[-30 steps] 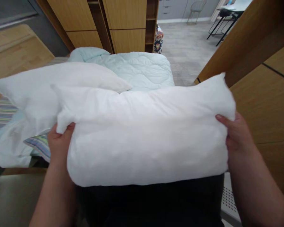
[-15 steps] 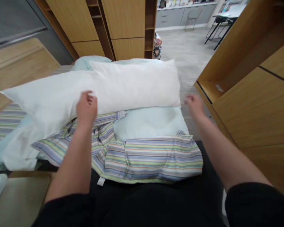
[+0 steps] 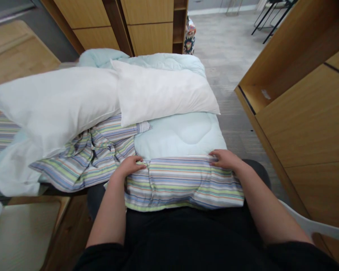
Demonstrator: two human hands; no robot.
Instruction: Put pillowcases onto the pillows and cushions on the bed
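Observation:
A striped cloth cover [image 3: 177,184] lies across my lap, over the near end of a pale blue quilted piece of bedding [image 3: 183,131]. At the left part of the cover's upper edge, my left hand [image 3: 132,165] has its thumb and fingers closed around the fabric. My right hand [image 3: 225,159] grips the same edge farther right, fingers on the far side and thumb on the near side. Beyond the hands, two white pillows rest on the bedding: the right pillow [image 3: 166,90] and the left pillow [image 3: 70,98], which overlap in the middle. Crumpled striped cloth [image 3: 101,146] lies left of my left hand.
A wooden cabinet [image 3: 305,116] with an open shelf stands close on the right. More wooden cabinets [image 3: 149,37] rise behind the bedding. At the left is a wooden board-like surface [image 3: 19,49], with a pale chair seat [image 3: 25,233] below it. A patterned bag [image 3: 190,37] stands at the back.
Both hands have come down and toward me from above the pillows to the striped cover's edge. The right white pillow now lies tilted, its left end nearer. The view has tipped downward.

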